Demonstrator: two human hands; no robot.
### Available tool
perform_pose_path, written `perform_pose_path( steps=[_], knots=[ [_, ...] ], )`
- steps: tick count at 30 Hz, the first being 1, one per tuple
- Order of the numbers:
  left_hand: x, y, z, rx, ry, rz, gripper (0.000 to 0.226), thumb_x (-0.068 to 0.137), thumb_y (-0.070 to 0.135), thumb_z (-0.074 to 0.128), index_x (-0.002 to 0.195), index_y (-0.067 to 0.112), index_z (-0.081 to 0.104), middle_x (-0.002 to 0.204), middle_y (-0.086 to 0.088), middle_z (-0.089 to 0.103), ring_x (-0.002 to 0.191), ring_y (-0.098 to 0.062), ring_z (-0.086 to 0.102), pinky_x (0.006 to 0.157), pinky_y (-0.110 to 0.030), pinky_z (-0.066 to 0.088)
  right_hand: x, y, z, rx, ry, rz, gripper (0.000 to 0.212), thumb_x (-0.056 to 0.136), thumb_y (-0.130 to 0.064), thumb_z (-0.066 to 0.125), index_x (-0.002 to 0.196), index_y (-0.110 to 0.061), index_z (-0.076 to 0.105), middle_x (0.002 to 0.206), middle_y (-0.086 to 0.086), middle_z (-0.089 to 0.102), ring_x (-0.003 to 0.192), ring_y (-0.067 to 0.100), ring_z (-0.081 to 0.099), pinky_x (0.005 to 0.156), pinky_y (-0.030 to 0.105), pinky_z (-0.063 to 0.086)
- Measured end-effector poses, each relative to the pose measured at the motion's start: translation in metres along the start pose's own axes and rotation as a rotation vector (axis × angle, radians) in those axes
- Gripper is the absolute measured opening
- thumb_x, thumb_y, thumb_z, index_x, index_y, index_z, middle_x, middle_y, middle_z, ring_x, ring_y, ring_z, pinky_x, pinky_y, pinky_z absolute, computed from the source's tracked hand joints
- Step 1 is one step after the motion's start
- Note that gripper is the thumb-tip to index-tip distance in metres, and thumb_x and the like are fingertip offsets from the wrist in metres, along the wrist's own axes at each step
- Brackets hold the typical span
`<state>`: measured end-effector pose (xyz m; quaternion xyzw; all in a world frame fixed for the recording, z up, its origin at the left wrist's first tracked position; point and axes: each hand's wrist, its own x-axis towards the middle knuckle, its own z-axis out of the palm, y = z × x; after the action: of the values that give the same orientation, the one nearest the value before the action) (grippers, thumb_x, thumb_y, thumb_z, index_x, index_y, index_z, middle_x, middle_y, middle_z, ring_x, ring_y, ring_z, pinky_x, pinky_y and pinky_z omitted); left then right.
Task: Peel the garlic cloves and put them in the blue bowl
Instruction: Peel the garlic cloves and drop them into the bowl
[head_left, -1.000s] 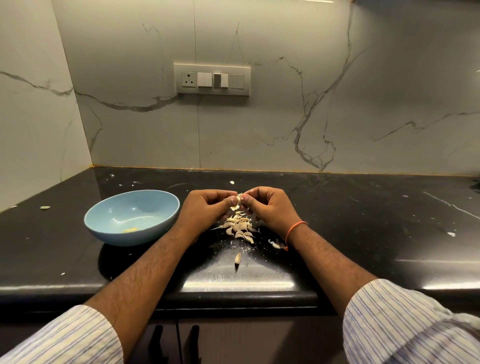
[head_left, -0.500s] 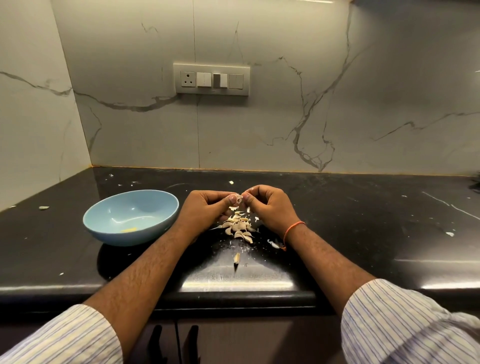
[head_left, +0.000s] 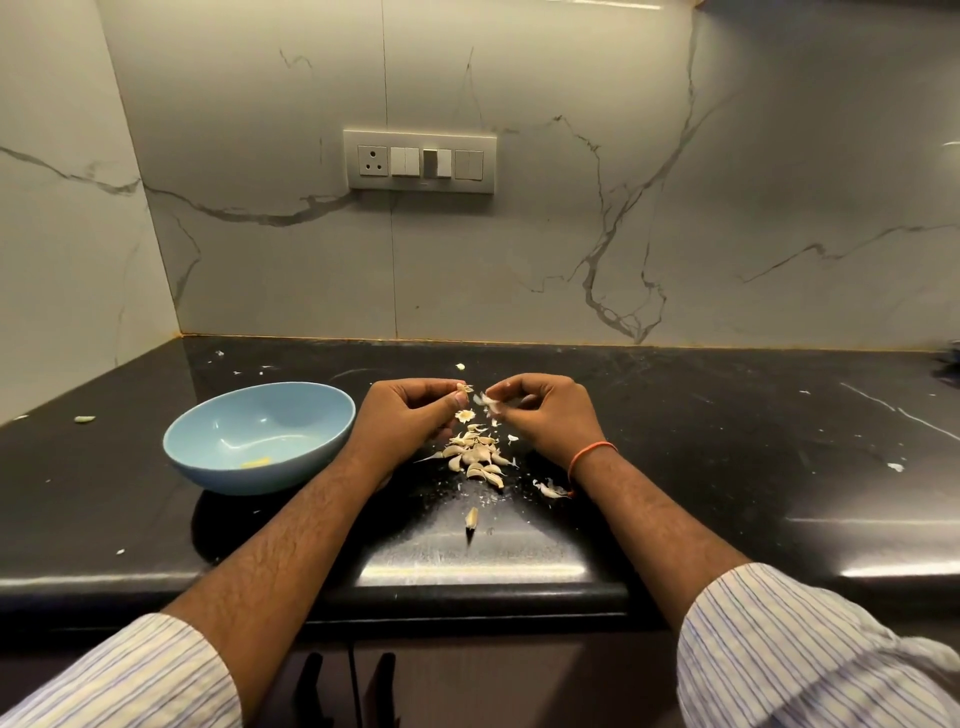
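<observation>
Left hand (head_left: 410, 415): raised just above the black countertop (head_left: 727, 441), fingers curled, thumb and fingertips pinching a small garlic clove (head_left: 464, 387) at its top edge.

Right hand (head_left: 540, 415): level with the left, a small gap between the two; fingers curled, pinching a pale scrap of garlic skin (head_left: 485, 401). Orange thread band (head_left: 589, 454) at the wrist.

Loose fragment (head_left: 465, 415): pale, seen below the gap between the hands; whether it is falling or lying on the counter cannot be told.

Pile of garlic cloves and skins (head_left: 475, 457): on the countertop directly below and between the hands, nearer the person than the fingertips, touching neither hand.

Single clove (head_left: 471, 518): lying apart, nearer the counter's front edge.

Peel scrap (head_left: 550, 488): on the counter just beside the right wrist.

Blue bowl (head_left: 208, 441): left of the left hand, its rim just beside the left wrist; a small yellowish piece (head_left: 256, 462) lies inside near the bottom.

Stray bits: one pale piece (head_left: 84, 419) far left, flecks scattered over the counter.

Switch panel (head_left: 420, 161): on the marble wall behind.
</observation>
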<state>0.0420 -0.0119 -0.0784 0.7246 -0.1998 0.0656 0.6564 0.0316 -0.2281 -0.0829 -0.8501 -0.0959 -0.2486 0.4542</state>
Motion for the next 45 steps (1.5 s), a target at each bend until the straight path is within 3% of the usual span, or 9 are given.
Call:
perform_pose_path(
  steps=[4, 9, 18, 23, 27, 33, 38, 41, 45],
  knots=[
    [0.003, -0.003, 0.0, 0.015, -0.008, -0.001, 0.012, 0.096, 0.018, 0.077, 0.103, 0.027, 0.08, 0.089, -0.015, 0.08, 0.079, -0.023, 0.072, 0.084, -0.039, 0.064, -0.002, -0.002, 0.002, -0.149, -0.006, -0.146, 0.019, 0.084, -0.027, 0.086, 0.102, -0.033, 0.083, 0.1, -0.017, 0.074, 0.091, 0.01, 0.065, 0.081, 0.028, 0.055],
    [0.003, -0.003, 0.002, 0.026, -0.04, -0.03, 0.02, 0.097, 0.011, 0.073, 0.115, 0.018, 0.08, 0.084, -0.01, 0.081, 0.075, -0.016, 0.072, 0.076, -0.028, 0.063, -0.006, -0.008, 0.001, -0.07, 0.007, -0.221, 0.022, 0.085, -0.037, 0.086, 0.106, -0.031, 0.082, 0.1, -0.017, 0.073, 0.091, 0.009, 0.065, 0.079, 0.024, 0.053],
    [0.0, 0.0, 0.0, 0.17, -0.058, 0.086, 0.017, 0.089, 0.018, 0.083, 0.105, 0.019, 0.082, 0.087, -0.001, 0.082, 0.086, -0.032, 0.078, 0.081, -0.041, 0.066, -0.005, -0.009, 0.003, -0.045, -0.029, -0.173, 0.01, 0.09, -0.024, 0.083, 0.1, -0.021, 0.084, 0.084, -0.011, 0.079, 0.08, 0.006, 0.074, 0.075, 0.021, 0.06],
    [-0.002, 0.002, 0.0, 0.202, -0.05, 0.117, 0.014, 0.089, 0.021, 0.083, 0.102, 0.026, 0.083, 0.086, 0.004, 0.082, 0.078, -0.016, 0.077, 0.073, -0.026, 0.062, -0.006, -0.011, 0.002, -0.045, -0.021, -0.153, 0.01, 0.092, -0.02, 0.081, 0.1, -0.015, 0.084, 0.083, -0.011, 0.078, 0.078, 0.0, 0.073, 0.07, 0.01, 0.053],
    [-0.002, 0.003, 0.0, 0.214, -0.047, 0.134, 0.016, 0.089, 0.022, 0.083, 0.104, 0.024, 0.083, 0.086, 0.008, 0.082, 0.077, -0.004, 0.076, 0.072, -0.019, 0.057, -0.005, -0.011, 0.003, -0.074, -0.026, -0.159, 0.01, 0.093, -0.02, 0.08, 0.101, -0.015, 0.083, 0.085, -0.009, 0.078, 0.08, 0.001, 0.073, 0.07, 0.011, 0.054],
    [-0.001, 0.001, -0.001, 0.222, -0.024, 0.132, 0.015, 0.092, 0.023, 0.08, 0.107, 0.022, 0.082, 0.084, 0.004, 0.081, 0.074, -0.01, 0.075, 0.071, -0.023, 0.059, -0.005, -0.01, 0.003, -0.113, -0.025, -0.194, 0.009, 0.094, -0.022, 0.078, 0.1, -0.015, 0.081, 0.086, -0.008, 0.077, 0.079, 0.005, 0.072, 0.071, 0.014, 0.056],
    [0.001, 0.0, 0.0, 0.142, -0.018, 0.063, 0.012, 0.095, 0.021, 0.077, 0.107, 0.019, 0.081, 0.087, -0.004, 0.081, 0.076, -0.019, 0.074, 0.081, -0.038, 0.064, -0.004, -0.009, 0.003, -0.142, 0.024, -0.179, 0.003, 0.095, -0.022, 0.077, 0.095, -0.019, 0.079, 0.081, -0.014, 0.073, 0.075, 0.002, 0.068, 0.069, 0.011, 0.051],
    [0.0, 0.003, 0.003, 0.051, 0.001, 0.006, 0.007, 0.097, 0.017, 0.075, 0.102, 0.019, 0.079, 0.09, -0.008, 0.081, 0.079, -0.02, 0.072, 0.082, -0.036, 0.064, -0.003, -0.005, 0.002, -0.142, 0.062, -0.126, 0.002, 0.092, -0.022, 0.08, 0.094, -0.022, 0.081, 0.082, -0.014, 0.074, 0.076, 0.001, 0.068, 0.072, 0.013, 0.052],
    [-0.001, 0.006, 0.005, -0.029, -0.005, -0.02, 0.008, 0.097, 0.013, 0.073, 0.103, 0.015, 0.077, 0.09, -0.002, 0.082, 0.08, -0.018, 0.072, 0.074, -0.026, 0.063, -0.001, -0.003, 0.002, -0.242, 0.036, -0.11, 0.028, 0.085, -0.008, 0.077, 0.096, -0.033, 0.081, 0.093, -0.017, 0.077, 0.087, 0.006, 0.068, 0.079, 0.023, 0.056]
  ],
)
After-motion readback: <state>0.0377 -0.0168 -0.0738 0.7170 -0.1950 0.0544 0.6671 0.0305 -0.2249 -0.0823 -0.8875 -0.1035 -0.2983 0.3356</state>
